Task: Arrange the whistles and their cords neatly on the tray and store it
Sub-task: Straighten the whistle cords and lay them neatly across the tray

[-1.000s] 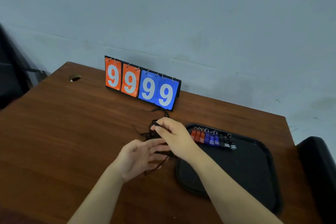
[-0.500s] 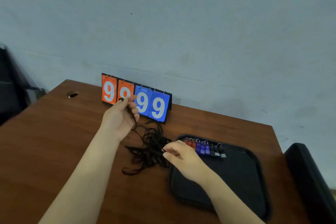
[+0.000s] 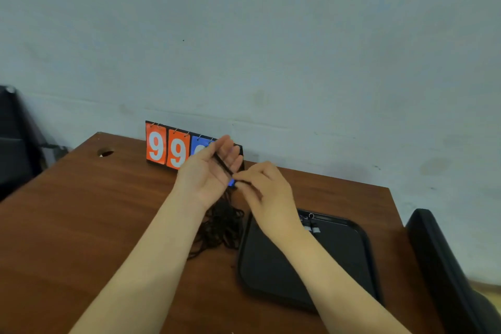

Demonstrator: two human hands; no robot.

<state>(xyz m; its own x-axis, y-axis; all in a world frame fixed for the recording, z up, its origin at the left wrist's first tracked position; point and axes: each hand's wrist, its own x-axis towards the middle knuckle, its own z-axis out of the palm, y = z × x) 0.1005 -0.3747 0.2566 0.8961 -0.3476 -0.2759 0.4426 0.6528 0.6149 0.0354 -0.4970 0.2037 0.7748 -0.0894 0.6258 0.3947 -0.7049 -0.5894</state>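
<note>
My left hand point(image 3: 207, 171) is raised over the table, palm toward me, and a black cord point(image 3: 223, 167) runs across the palm with its upper end pinned under the thumb. My right hand point(image 3: 264, 190) pinches the same cord just right of that palm. Below both hands, a tangle of black cords point(image 3: 222, 228) lies on the table to the left of the black tray point(image 3: 349, 257). My right forearm hides most of the whistle row at the tray's far edge; only two dark and grey whistles point(image 3: 311, 228) show.
A flip scoreboard point(image 3: 165, 145) with orange and blue 9 cards stands against the wall behind my hands. The brown table point(image 3: 81, 214) has a cable hole point(image 3: 105, 152) at its far left. Dark chairs stand at the right point(image 3: 444, 274) and left point(image 3: 16, 138).
My left hand moved right and turned palm up with the cord across it. My right hand rose from the cord pile to pinch the cord beside the left palm. The camera tilted up.
</note>
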